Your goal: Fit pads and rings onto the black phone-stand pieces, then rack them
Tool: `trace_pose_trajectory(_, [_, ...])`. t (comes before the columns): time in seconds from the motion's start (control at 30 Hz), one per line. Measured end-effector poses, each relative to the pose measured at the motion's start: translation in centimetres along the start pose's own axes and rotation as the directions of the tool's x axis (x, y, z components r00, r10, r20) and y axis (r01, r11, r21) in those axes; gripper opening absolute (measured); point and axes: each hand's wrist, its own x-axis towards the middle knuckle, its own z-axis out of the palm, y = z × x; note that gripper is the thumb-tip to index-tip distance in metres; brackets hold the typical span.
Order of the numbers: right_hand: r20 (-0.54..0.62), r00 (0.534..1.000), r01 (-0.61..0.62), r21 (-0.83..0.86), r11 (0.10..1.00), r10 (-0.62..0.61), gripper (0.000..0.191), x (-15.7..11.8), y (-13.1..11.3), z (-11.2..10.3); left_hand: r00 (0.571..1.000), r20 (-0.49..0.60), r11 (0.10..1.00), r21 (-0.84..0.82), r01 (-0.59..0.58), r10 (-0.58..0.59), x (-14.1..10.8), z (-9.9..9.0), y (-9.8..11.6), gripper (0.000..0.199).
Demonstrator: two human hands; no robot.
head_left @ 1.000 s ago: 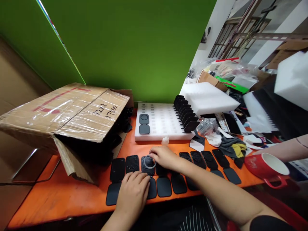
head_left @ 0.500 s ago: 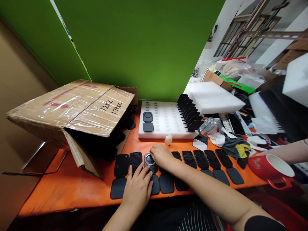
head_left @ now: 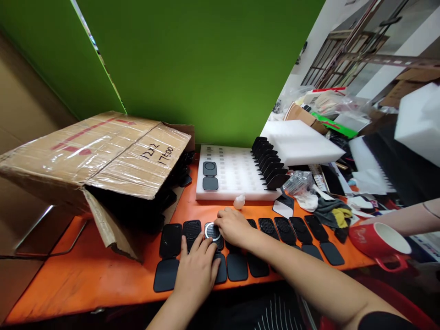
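Note:
On the orange table [head_left: 82,279] lies a row of black folding panels, each opened into two squares. My left hand [head_left: 197,268] rests palm down with its fingers spread over the panels near the left end, touching a panel with a silvery ring [head_left: 213,232]. Curled at the right side of that ring is my right hand [head_left: 232,225]; whatever its fingertips pinch is hidden. At the left end lies a panel [head_left: 171,240] that neither hand covers. Behind my right hand stands a small white bottle [head_left: 239,201].
A white foam block [head_left: 233,195] behind the row carries one flat panel [head_left: 210,168] and several upright black ones [head_left: 273,165]. An open carton [head_left: 113,151] stands at left. At right are a red mug [head_left: 378,240], cloths and another person's arm [head_left: 405,219].
The view has shifted slightly. My right hand has moved a little off the ring to its right side, uncovering more of it. My left hand stays on the panels.

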Motion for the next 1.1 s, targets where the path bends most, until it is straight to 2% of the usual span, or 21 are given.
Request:
trace_pose_trajectory(0.07, [-0.037,0.999,-0.008,0.024,1.0,0.009,0.02,0.0,0.2,-1.0,1.0,-0.021,1.0,-0.011,0.005,-0.005,0.4,0.0,-0.1,0.023])
trace_pose_trajectory(0.13, [-0.154,0.987,-0.03,0.08,0.996,0.042,0.023,0.6,1.3,-2.9,0.998,-0.069,1.0,-0.026,-0.002,0.0,0.8,-0.1,-0.2,0.02])
trace_pose_trajectory(0.2, [-0.271,0.956,-0.078,0.138,0.987,0.114,0.027,2.1,3.6,-5.4,0.992,-0.123,0.999,-0.044,-0.032,0.026,1.0,-0.3,-0.6,0.02])
trace_pose_trajectory(0.23, [-0.291,0.941,-0.132,0.157,0.979,0.173,0.028,3.2,5.1,-6.8,0.989,-0.147,0.997,-0.06,-0.046,0.037,0.9,-0.4,-0.8,0.022])
trace_pose_trajectory(0.33, [-0.184,0.931,-0.303,0.095,0.948,0.315,0.029,7.2,9.8,-9.7,0.974,-0.22,0.991,-0.106,-0.086,0.061,0.5,-0.8,-1.8,0.025])
trace_pose_trajectory(0.4, [-0.146,0.936,-0.314,0.058,0.948,0.319,0.028,9.9,12.1,-10.5,0.959,-0.275,0.988,-0.108,-0.107,0.074,0.0,-1.2,-2.6,0.023])
trace_pose_trajectory(0.47, [-0.11,0.949,-0.296,0.025,0.955,0.297,0.026,12.2,13.5,-10.3,0.945,-0.317,0.987,-0.102,-0.123,0.085,-0.8,-1.6,-3.4,0.021])
trace_pose_trajectory(0.63, [-0.022,0.967,-0.255,-0.028,0.967,0.254,0.027,15.2,13.9,-8.8,0.929,-0.367,0.985,-0.132,-0.11,0.055,-2.8,-2.8,-4.9,0.018])
trace_pose_trajectory(0.83, [0.012,0.966,-0.259,-0.003,0.966,0.259,0.02,15.6,14.5,-8.1,0.926,-0.377,0.993,-0.11,-0.05,0.005,-4.1,-3.5,-5.7,0.019])
trace_pose_trajectory(1.0, [-0.104,0.946,-0.301,0.066,0.951,0.307,0.026,13.6,14.2,-10.6,0.944,-0.328,0.997,-0.075,0.018,-0.042,-4.1,-3.3,-5.7,0.021])
trace_pose_trajectory(1.07, [-0.178,0.938,-0.284,0.103,0.953,0.298,0.027,11.7,12.6,-11.7,0.949,-0.31,0.998,-0.046,0.035,-0.048,-4.2,-2.9,-5.5,0.022])
trace_pose_trajectory(1.1, [-0.223,0.939,-0.23,0.155,0.961,0.261,0.024,10.7,11.3,-11.9,0.952,-0.301,0.999,-0.029,0.041,-0.048,-4.2,-2.7,-5.4,0.022])
